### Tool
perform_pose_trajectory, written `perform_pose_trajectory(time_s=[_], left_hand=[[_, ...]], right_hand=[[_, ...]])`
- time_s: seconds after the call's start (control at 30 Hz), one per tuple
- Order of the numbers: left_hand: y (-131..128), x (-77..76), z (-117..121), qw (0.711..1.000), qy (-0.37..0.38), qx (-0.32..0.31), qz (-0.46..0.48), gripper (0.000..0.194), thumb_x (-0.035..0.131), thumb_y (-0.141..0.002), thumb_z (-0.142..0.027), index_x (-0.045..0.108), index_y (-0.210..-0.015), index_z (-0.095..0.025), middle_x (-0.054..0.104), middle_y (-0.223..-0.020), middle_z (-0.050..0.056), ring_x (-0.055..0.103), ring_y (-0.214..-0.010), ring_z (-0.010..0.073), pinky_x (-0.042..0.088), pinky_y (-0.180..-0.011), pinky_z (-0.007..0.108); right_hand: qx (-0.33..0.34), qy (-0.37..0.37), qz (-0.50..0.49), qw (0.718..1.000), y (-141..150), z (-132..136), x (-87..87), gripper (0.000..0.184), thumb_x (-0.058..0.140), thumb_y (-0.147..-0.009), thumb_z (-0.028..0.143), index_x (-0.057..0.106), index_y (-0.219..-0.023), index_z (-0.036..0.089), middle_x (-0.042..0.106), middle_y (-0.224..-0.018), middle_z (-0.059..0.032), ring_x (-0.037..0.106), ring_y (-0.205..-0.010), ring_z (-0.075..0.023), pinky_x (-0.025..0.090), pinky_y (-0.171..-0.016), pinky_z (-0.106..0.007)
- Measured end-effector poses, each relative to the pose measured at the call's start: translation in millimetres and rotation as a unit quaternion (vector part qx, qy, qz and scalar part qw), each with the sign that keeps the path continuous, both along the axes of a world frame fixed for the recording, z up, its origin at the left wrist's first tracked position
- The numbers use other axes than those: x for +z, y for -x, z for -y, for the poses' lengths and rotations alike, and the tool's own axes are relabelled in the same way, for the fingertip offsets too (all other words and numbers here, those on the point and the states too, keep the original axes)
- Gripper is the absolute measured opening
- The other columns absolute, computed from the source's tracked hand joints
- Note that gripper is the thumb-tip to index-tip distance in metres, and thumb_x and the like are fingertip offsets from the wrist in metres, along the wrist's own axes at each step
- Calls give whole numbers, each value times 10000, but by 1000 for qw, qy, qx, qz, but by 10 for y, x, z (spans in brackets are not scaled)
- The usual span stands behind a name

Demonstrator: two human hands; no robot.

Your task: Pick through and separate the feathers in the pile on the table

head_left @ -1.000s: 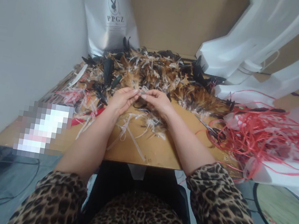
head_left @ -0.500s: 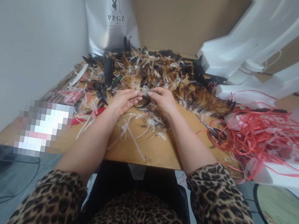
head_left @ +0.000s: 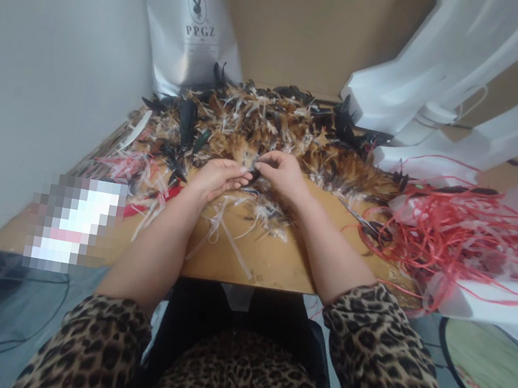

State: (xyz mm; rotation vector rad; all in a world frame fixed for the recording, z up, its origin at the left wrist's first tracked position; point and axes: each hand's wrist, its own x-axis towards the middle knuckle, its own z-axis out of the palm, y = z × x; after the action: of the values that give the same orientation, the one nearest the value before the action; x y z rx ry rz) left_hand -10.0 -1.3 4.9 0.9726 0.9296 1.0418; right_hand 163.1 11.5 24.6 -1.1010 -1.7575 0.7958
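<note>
My left hand (head_left: 222, 178) and my right hand (head_left: 281, 172) meet over the near edge of a heap of brown and black feathers (head_left: 276, 117). Between their fingertips is a small dark feather (head_left: 253, 174), partly covered by the fingers. My left thumb and fingers are closed at it from the left. From the right, my right thumb and forefinger pinch its upper end. Just below the hands lie whitish feather scraps (head_left: 272, 216) and thin clear strips (head_left: 227, 235) on the table (head_left: 287, 265).
Scissors (head_left: 368, 224) lie to the right, against a tangle of red plastic strips (head_left: 470, 239). A silver bag (head_left: 187, 56) stands behind the heap at the left. Red and white strips (head_left: 129, 166) lie left of my hands. A blurred-out bright object (head_left: 78, 223) is near the left edge.
My hands have drawn slightly closer together, and the left fingers have moved a little right. The pale fluff between the fingertips is now mostly covered, with a dark part showing.
</note>
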Motion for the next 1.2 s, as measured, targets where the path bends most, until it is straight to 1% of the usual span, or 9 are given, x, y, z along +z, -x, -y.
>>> perform_pose_trajectory(time_s=[0.17,0.3,0.43,0.53,0.63,0.73,0.97,1.1,1.2], left_hand=[[-21,-17,5,1000,-1,-9,-28,175,738,-584,-197,660,-695,-87,665,-673,78,589,-532,69,479,-513,149],[-34,-7,21,998,-9,-19,-64,162,739,-582,-207,656,-655,-88,653,-629,75,573,-509,66,461,-495,151],[-35,-5,16,998,-9,1,-57,154,734,-590,-202,649,-645,-85,653,-631,74,564,-500,61,455,-492,152],[-30,-6,-7,999,-10,26,-35,161,730,-600,-195,643,-658,-72,649,-633,73,563,-496,54,456,-496,144],[-20,-5,-32,998,-10,66,-9,145,714,-618,-169,630,-658,-57,643,-627,68,558,-488,44,448,-490,130],[-4,-9,-53,996,-11,92,15,123,695,-637,-145,621,-673,-53,647,-639,67,553,-485,35,445,-489,122],[3,-13,-67,993,-8,115,30,109,677,-654,-133,598,-671,-60,655,-656,71,552,-493,32,447,-505,123],[-4,-9,-66,993,-10,112,39,113,682,-645,-125,594,-668,-59,653,-649,72,555,-492,36,449,-506,126],[4,-15,-73,992,-16,116,43,125,690,-640,-135,595,-673,-61,654,-652,71,554,-492,35,446,-499,123]], right_hand=[[11,6,18,1000,18,25,11,173,582,-669,277,649,-733,130,629,-700,-18,526,-647,-112,412,-643,-238],[19,31,-37,999,23,10,-3,206,609,-655,315,638,-725,124,612,-662,-7,505,-605,-97,403,-619,-229],[-56,63,-161,983,-25,-71,-30,261,618,-642,359,612,-754,123,564,-600,14,467,-542,-82,387,-563,-223],[-96,63,-176,978,-91,-152,-68,234,615,-632,326,606,-741,119,559,-602,14,460,-534,-79,388,-566,-226],[-91,15,-96,991,-142,-203,-127,185,585,-653,292,618,-715,120,589,-646,-6,486,-572,-93,396,-596,-236],[-71,-66,51,994,-162,-186,-167,158,549,-687,253,644,-737,137,607,-711,-23,518,-651,-123,398,-654,-255],[-4,-184,370,910,-109,-31,-137,254,462,-769,185,662,-926,191,582,-900,-84,499,-871,-199,359,-753,-299],[-21,-183,433,882,-60,-19,-168,268,433,-782,165,660,-924,167,568,-902,-112,492,-867,-212,346,-749,-316],[-41,-161,379,910,-59,-52,-192,200,476,-760,188,661,-826,153,579,-867,-100,504,-830,-199,356,-710,-302]])
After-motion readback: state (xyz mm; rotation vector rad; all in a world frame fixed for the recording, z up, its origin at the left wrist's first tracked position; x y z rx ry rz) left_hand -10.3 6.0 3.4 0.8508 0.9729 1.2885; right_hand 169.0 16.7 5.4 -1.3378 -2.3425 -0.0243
